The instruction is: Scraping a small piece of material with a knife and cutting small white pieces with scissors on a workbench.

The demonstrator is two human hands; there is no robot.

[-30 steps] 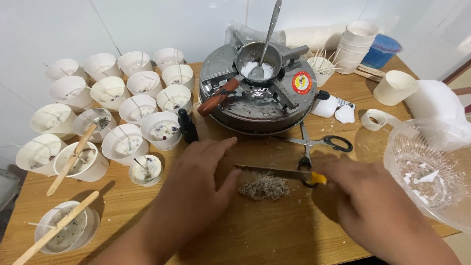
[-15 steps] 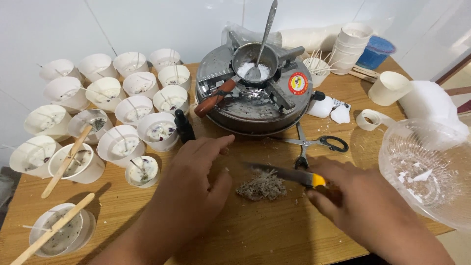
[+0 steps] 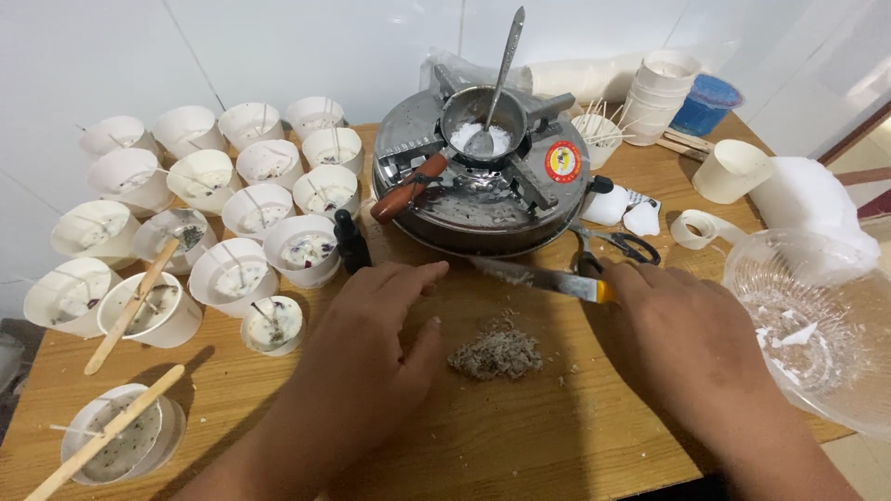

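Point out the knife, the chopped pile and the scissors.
knife (image 3: 534, 277), head view, middle of the blade.
chopped pile (image 3: 496, 353), head view, centre of the heap.
scissors (image 3: 635, 247), head view, black handle loop.

A light brown wooden counter (image 3: 575, 445) with visible grain fills the near scene; behind its far edge stands a plain white panelled wall (image 3: 306, 46) with thin dark seams; at far right a dark reddish-brown wooden strip (image 3: 858, 130) slants; light is soft, even.

Candle-making workshop: wax-filled cups (image 3: 258, 206), melting stove (image 3: 483, 176)
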